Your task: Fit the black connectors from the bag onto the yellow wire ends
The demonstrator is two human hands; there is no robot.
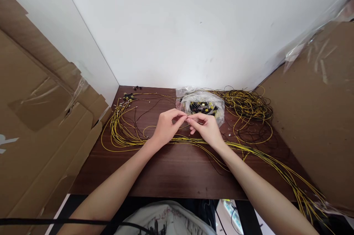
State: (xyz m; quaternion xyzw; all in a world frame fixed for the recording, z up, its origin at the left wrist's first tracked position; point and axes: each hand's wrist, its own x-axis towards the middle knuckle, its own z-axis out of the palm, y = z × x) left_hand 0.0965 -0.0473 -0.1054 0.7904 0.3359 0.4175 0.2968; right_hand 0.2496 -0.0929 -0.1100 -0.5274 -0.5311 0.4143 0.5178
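My left hand (167, 126) and my right hand (205, 127) meet over the middle of the table, thumb and forefinger pinched on each, the fingertips almost touching. What the fingertips hold is too small to make out. Just beyond my right hand lies a clear plastic bag (220, 103) of small black and yellow parts (203, 108). Under both wrists a bundle of yellow and black wires (193, 140) runs across the table from left to right.
A tangled heap of yellow and black wires (247, 105) lies at the back right. Small black pieces (128, 97) sit at the back left. Cardboard walls the left (41, 98) and right (318, 117) sides, and a white panel (177, 28) closes the back. The brown table's (166, 179) front edge faces me.
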